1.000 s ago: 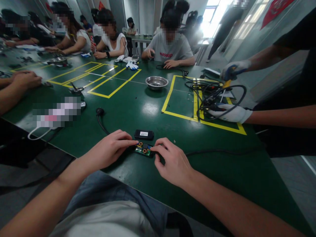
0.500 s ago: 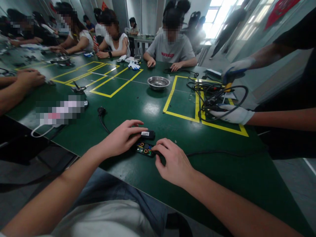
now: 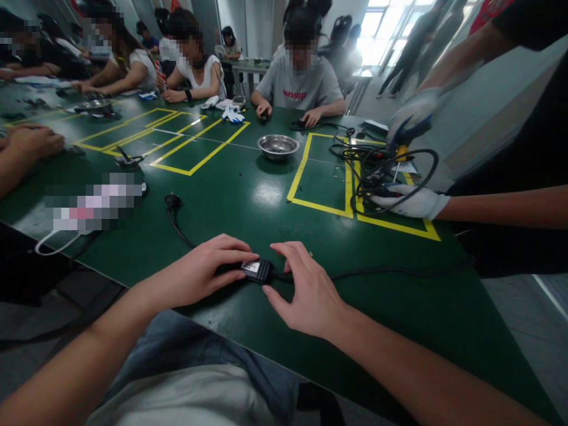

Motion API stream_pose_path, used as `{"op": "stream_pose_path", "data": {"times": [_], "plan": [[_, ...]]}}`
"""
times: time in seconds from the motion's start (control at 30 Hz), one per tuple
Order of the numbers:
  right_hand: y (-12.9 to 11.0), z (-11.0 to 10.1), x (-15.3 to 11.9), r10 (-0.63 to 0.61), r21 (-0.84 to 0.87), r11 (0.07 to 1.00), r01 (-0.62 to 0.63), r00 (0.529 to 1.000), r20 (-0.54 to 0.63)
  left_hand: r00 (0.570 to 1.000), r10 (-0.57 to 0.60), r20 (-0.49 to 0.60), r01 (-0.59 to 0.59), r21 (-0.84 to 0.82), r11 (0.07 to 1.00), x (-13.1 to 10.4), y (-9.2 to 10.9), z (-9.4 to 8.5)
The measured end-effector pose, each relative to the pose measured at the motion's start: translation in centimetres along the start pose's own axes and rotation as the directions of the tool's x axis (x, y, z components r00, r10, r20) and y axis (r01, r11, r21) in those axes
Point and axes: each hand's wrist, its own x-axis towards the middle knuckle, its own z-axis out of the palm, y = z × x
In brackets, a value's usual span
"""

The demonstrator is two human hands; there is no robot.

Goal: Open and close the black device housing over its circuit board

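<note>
While pinching the left end of a black case between the thumb and fingers of the left hand, hold the right hand spread just beside the other end, with fingertips apart from the thumb; cannot tell about contact there. Find the case lying on the green table, near the front edge, with a black cable running off to the right. Notice a white label on top, with print too small to read. Can read "wassup" in red on a grey T-shirt across the table. See yellow tape rectangles on the glossy surface, plus a metal bowl and a black plug. Make out white gloves on a co-worker beside coiled cables, then a bright window at the back.
</note>
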Motion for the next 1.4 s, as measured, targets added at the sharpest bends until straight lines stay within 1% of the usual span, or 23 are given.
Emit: {"op": "stream_pose_path", "data": {"times": [0.1, 0.23, 0.37, 0.43, 0.53, 0.67, 0.7, 0.77, 0.87, 0.93, 1.03, 1.13, 1.2, 1.3, 1.4], "plan": [[0.1, 0.1, 0.1, 0.020, -0.002, 1.000, -0.020, 1.000, 0.010, 1.000, 0.009, -0.016, -0.008, 0.017, 1.000, -0.1, 0.0, 0.6], [0.3, 0.2, 0.2, 0.025, 0.005, 1.000, -0.025, 1.000, 0.006, 0.999, 0.038, -0.017, -0.037, 0.049, 0.998, 0.2, 0.1, 1.0], [0.4, 0.2, 0.2, 0.018, 0.002, 1.000, -0.018, 1.000, 0.012, 0.995, 0.082, -0.058, -0.076, 0.095, 0.993, 0.1, 0.1, 1.4], [0.4, 0.2, 0.3, 0.021, 0.000, 1.000, -0.021, 1.000, 0.024, 0.994, 0.085, -0.067, -0.078, 0.109, 0.991, 0.0, 0.0, 1.6], [0.4, 0.2, 0.4, 0.023, -0.004, 1.000, -0.023, 0.999, 0.042, 0.997, 0.058, -0.042, -0.055, 0.077, 0.995, 0.0, 0.0, 1.3], [0.6, 0.3, 0.5, 0.014, -0.003, 1.000, -0.014, 0.999, 0.034, 1.000, 0.019, 0.006, -0.019, -0.028, 0.999, 0.6, -0.2, 0.2], [0.6, 0.3, 0.4, 0.013, -0.001, 1.000, -0.013, 1.000, 0.025, 1.000, 0.010, 0.000, -0.010, -0.055, 0.998, 0.9, -0.4, -0.1], [0.6, 0.4, 0.4, 0.013, 0.002, 1.000, -0.013, 1.000, -0.003, 0.998, -0.027, -0.054, 0.022, -0.098, 0.995, 1.3, -0.8, -0.3], [0.6, 0.6, 0.3, 0.017, -0.016, 1.000, -0.017, 0.999, -0.043, 0.981, -0.116, -0.154, 0.094, -0.143, 0.985, 1.8, -1.6, -0.1], [0.5, 0.6, 0.2, 0.028, -0.036, 0.999, -0.029, 0.999, -0.045, 0.975, -0.158, -0.157, 0.124, -0.204, 0.971, 2.0, -1.9, 0.1], [0.4, 0.7, 0.3, 0.037, -0.044, 0.998, -0.039, 0.998, -0.043, 0.966, -0.193, -0.170, 0.140, -0.284, 0.949, 2.1, -2.1, -0.1], [0.4, 0.6, 0.4, 0.023, -0.048, 0.999, -0.025, 0.999, -0.040, 0.948, -0.212, -0.239, 0.157, -0.230, 0.960, 2.3, -2.1, -0.3], [0.4, 0.5, 0.4, 0.008, -0.062, 0.998, -0.009, 1.000, -0.025, 0.946, -0.199, -0.255, 0.159, -0.172, 0.972, 2.6, -2.2, -0.1], [0.6, 0.5, 0.4, -0.024, -0.090, 0.996, 0.025, 1.000, 0.011, 0.955, -0.170, -0.243, 0.148, -0.106, 0.983, 3.4, -2.4, 0.6], [0.7, 0.4, 0.4, -0.053, -0.110, 0.992, 0.056, 0.998, 0.035, 0.969, -0.161, -0.185, 0.150, -0.072, 0.986, 3.9, -2.5, 1.0]]}}
